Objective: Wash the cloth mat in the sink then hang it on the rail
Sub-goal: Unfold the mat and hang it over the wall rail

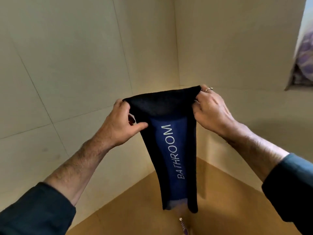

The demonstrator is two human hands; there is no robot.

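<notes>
The left hand and right hand each pinched a top corner of the mat, fingers closed on the cloth, holding it up before the tiled wall. Its long axis hung straight down between them, both hands equally near, side edges curled inward. White lettering up its blue middle read "BATHROOM"; no rail or sink showed.

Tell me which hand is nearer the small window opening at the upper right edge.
Right. The right hand grips the cloth mat at its top right corner, below-left of the window; the left hand holds the opposite corner, farther away.
</notes>
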